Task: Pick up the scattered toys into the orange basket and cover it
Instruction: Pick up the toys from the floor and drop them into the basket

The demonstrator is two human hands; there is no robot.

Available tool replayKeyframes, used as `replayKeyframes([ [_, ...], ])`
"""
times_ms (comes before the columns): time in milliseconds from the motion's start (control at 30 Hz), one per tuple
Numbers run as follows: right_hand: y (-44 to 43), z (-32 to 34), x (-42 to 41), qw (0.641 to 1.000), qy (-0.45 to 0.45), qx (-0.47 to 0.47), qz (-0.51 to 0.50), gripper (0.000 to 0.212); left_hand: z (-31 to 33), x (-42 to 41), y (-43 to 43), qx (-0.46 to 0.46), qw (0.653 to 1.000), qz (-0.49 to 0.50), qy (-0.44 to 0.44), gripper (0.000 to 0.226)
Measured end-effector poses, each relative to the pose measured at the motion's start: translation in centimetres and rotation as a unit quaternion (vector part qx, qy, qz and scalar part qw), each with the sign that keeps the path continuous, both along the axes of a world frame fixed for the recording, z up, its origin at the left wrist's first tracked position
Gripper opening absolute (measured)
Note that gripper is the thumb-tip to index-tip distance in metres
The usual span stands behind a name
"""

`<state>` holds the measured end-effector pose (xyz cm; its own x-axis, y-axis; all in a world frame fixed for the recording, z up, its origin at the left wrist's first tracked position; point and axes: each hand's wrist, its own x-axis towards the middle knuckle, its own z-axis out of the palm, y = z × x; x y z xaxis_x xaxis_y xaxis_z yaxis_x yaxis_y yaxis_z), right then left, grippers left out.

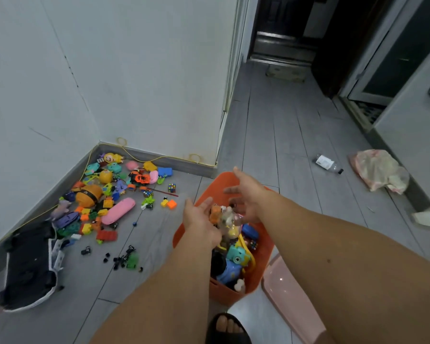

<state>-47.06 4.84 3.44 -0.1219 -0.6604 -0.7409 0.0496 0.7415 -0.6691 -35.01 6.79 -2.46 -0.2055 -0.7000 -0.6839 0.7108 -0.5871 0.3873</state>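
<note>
The orange basket stands on the grey floor in front of me, partly filled with toys such as a teal toy camera and a blue toy. Both my hands hover over its far half. My left hand has its fingers spread, and a small orange toy sits blurred at its fingertips, above the basket. My right hand is open with fingers spread and holds nothing. Scattered toys lie in the wall corner to the left, among them a pink case and cube puzzles.
A pink lid lies on the floor right of the basket. A black toy car lies at the left. A plastic bottle and a crumpled bag lie at the right. My sandalled foot is below the basket.
</note>
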Motion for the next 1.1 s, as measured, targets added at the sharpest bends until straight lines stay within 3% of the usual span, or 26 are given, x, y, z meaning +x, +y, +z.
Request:
replayKeyframes([
  [567, -0.6, -0.3, 0.6, 1.0, 0.016, -0.015, 0.009, 0.079, -1.0, 0.0, -0.1, -0.032, 0.998, -0.039, -0.037, 0.074],
  [800, -0.8, 0.0, 1.5, 1.0, 0.016, -0.02, 0.01, 0.077, -0.9, 0.6, -0.1, -0.047, 0.997, -0.055, -0.014, 0.073],
  [1100, -2.1, -0.4, 7.3, 0.998, 0.012, -0.03, 0.057, 0.075, -1.7, 9.1, -0.4, -0.024, 0.997, -0.023, -0.071, 0.075],
])
